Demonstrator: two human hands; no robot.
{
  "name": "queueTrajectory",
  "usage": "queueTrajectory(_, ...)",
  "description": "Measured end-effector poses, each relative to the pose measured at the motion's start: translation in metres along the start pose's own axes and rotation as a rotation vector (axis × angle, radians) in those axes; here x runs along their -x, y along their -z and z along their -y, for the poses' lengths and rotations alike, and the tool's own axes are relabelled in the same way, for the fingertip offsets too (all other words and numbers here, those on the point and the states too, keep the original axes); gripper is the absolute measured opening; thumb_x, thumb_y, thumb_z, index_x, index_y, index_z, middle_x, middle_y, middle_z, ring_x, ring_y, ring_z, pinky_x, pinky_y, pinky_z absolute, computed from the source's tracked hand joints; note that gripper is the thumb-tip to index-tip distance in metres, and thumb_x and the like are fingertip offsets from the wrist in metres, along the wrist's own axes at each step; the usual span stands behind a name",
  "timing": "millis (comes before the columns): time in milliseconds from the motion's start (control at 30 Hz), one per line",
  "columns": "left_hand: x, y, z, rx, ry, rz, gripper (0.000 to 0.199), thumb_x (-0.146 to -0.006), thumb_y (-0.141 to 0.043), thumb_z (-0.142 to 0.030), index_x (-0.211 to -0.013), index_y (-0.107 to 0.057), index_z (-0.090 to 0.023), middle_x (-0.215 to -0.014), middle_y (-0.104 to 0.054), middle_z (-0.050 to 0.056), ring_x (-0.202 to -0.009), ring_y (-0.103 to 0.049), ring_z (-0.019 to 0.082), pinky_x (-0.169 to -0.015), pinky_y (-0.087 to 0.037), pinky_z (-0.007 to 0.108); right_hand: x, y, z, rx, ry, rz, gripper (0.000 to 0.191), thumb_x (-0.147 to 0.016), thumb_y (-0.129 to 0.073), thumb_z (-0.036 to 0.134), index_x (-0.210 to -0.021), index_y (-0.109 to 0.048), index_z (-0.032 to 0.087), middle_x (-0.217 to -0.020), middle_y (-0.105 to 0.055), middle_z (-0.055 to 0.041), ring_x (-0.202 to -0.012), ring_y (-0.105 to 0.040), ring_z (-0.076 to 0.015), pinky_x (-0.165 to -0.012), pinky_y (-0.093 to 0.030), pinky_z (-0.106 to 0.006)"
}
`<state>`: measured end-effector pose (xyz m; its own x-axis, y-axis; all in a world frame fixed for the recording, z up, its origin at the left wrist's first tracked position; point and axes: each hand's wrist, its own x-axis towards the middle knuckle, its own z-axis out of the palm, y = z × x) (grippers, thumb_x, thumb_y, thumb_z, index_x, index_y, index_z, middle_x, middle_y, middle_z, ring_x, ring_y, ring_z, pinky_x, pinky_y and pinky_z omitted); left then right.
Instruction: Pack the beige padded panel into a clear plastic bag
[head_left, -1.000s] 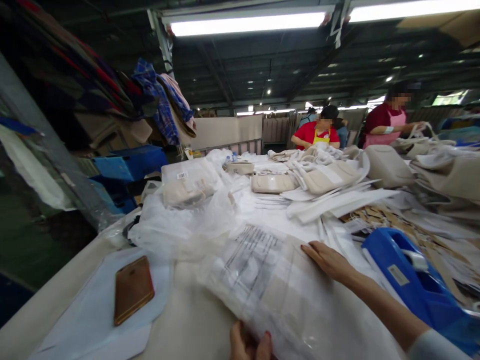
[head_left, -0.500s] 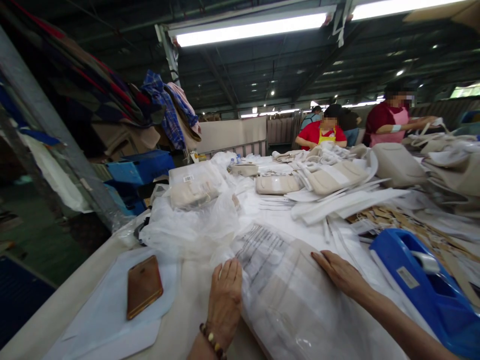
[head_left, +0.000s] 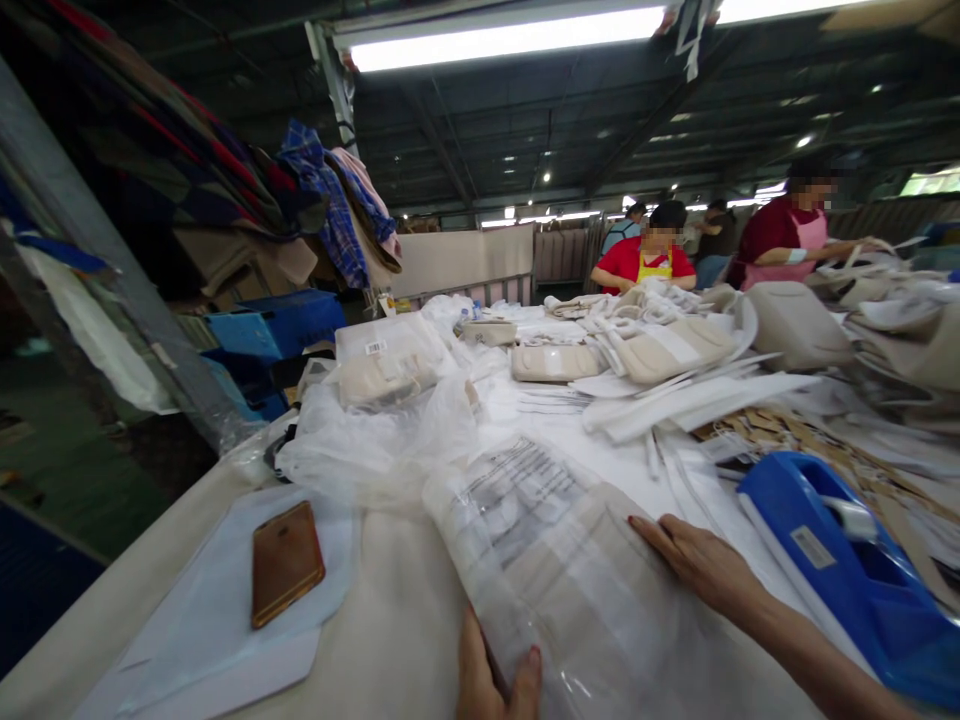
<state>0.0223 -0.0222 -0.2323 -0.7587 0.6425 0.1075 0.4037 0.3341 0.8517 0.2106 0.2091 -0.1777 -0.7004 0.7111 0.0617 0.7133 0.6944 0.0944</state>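
Observation:
A beige item in a clear plastic bag (head_left: 585,570) with printed text lies before me on the table. My left hand (head_left: 495,675) is at the bag's lower left edge, its thumb on top of the plastic and its other fingers at the side, partly hidden. My right hand (head_left: 701,560) rests on the bag's right side with its fingers stretched out.
A phone (head_left: 286,563) lies on white sheets at the left. At the right is a blue tape dispenser (head_left: 840,570). Another bagged item (head_left: 386,370), loose plastic and several beige pieces lie farther back. Two people (head_left: 652,250) (head_left: 787,235) work beyond the table.
My left hand has moved down from the bag's upper left to its lower left edge. The bag's top left corner has spread out to the left. My right hand has shifted slightly.

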Motion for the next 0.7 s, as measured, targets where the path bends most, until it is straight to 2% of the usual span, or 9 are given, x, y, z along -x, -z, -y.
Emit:
queueTrajectory(67, -0.027, 0.015, -0.013, 0.125, 0.047, 0.158, 0.073, -0.077, -0.048, -0.043, -0.132, -0.025, 0.0, -0.133, -0.043, 0.023, -0.125, -0.041, 0.028, -0.104, -0.035, 0.04, 0.01, 0.003, 0.005, -0.02, -0.034, 0.018, 0.05, -0.079, -0.037, 0.011, -0.123, -0.052, 0.033, -0.081, -0.063, -0.0063, -0.062, -0.061, -0.0192, -0.052, -0.038, -0.025)
queueTrajectory(133, -0.059, 0.033, -0.031, 0.242, 0.039, 0.31, 0.068, -0.076, -0.05, -0.041, -0.131, -0.032, -0.005, -0.127, -0.053, 0.017, -0.116, -0.051, 0.025, -0.099, -0.041, 0.036, 0.019, 0.01, 0.013, -0.101, -0.052, 0.033, 0.046, -0.08, -0.038, 0.015, -0.12, -0.054, 0.03, -0.078, -0.064, -0.0069, -0.064, -0.062, -0.0209, -0.053, -0.039, -0.027)
queueTrajectory(200, -0.086, 0.051, -0.041, 0.2, -0.017, 0.323, 0.061, -0.077, -0.049, -0.042, -0.128, -0.041, -0.009, -0.126, -0.055, 0.013, -0.115, -0.052, 0.024, -0.1, -0.039, 0.037, 0.027, 0.018, 0.022, -0.27, -0.099, 0.065, 0.035, -0.087, -0.034, 0.026, -0.102, -0.065, 0.024, -0.071, -0.065, -0.0066, -0.065, -0.063, -0.0213, -0.056, -0.043, -0.028)
queueTrajectory(267, -0.1, 0.067, -0.037, 0.158, -0.045, 0.315, 0.056, -0.077, -0.05, -0.042, -0.125, -0.046, -0.012, -0.129, -0.053, 0.01, -0.119, -0.048, 0.024, -0.105, -0.033, 0.039, 0.037, 0.023, 0.028, -0.451, -0.192, 0.053, 0.046, -0.092, -0.026, 0.038, -0.079, -0.066, 0.02, -0.064, -0.065, -0.0054, -0.064, -0.064, -0.0207, -0.058, -0.047, -0.028)
queueTrajectory(333, -0.101, 0.085, -0.018, 0.077, -0.129, 0.291, 0.046, -0.08, -0.047, -0.039, -0.12, -0.053, -0.017, -0.127, -0.055, 0.006, -0.119, -0.048, 0.021, -0.106, -0.032, 0.039, 0.05, 0.022, 0.028, -0.538, -0.233, -0.103, 0.045, -0.092, -0.026, 0.044, -0.081, -0.063, 0.019, -0.072, -0.067, -0.0062, -0.068, -0.066, -0.0207, -0.06, -0.051, -0.03)
queueTrajectory(433, -0.088, 0.113, 0.02, -0.282, -0.632, 0.094, 0.036, -0.083, -0.045, -0.032, -0.115, -0.057, -0.02, -0.115, -0.064, 0.005, -0.104, -0.06, 0.018, -0.093, -0.047, 0.032, 0.075, 0.013, 0.022, -0.473, -0.023, -0.423, 0.031, -0.09, -0.038, 0.034, -0.111, -0.055, 0.018, -0.1, -0.065, -0.0106, -0.088, -0.065, -0.0205, -0.072, -0.054, -0.031)
queueTrajectory(467, -0.083, 0.122, 0.03, -0.396, -0.806, 0.092, 0.037, -0.084, -0.046, -0.028, -0.119, -0.054, -0.02, -0.117, -0.062, 0.006, -0.106, -0.059, 0.017, -0.092, -0.047, 0.028, 0.084, 0.01, 0.02, -0.425, 0.081, -0.471, 0.031, -0.089, -0.04, 0.028, -0.116, -0.053, 0.018, -0.106, -0.063, -0.0113, -0.094, -0.063, -0.0197, -0.076, -0.054, -0.031)
queueTrajectory(567, -0.068, 0.138, 0.036, -0.679, -1.164, 0.242, 0.047, -0.084, -0.039, -0.012, -0.131, -0.041, -0.019, -0.126, -0.055, 0.006, -0.117, -0.05, 0.014, -0.096, -0.042, 0.023, 0.107, 0.008, 0.02, -0.273, 0.341, -0.463, 0.044, -0.084, -0.037, 0.008, -0.123, -0.05, 0.022, -0.115, -0.06, -0.0099, -0.104, -0.058, -0.0174, -0.083, -0.052, -0.029)
queueTrajectory(700, -0.058, 0.141, 0.022, -0.802, -1.367, 0.306, 0.051, -0.087, -0.03, -0.009, -0.137, -0.029, -0.016, -0.124, -0.057, 0.009, -0.119, -0.048, 0.017, -0.098, -0.042, 0.027, 0.129, 0.013, 0.024, -0.144, 0.497, -0.412, 0.059, -0.074, -0.035, -0.001, -0.126, -0.05, 0.023, -0.119, -0.059, -0.0092, -0.112, -0.053, -0.0183, -0.087, -0.05, -0.031)
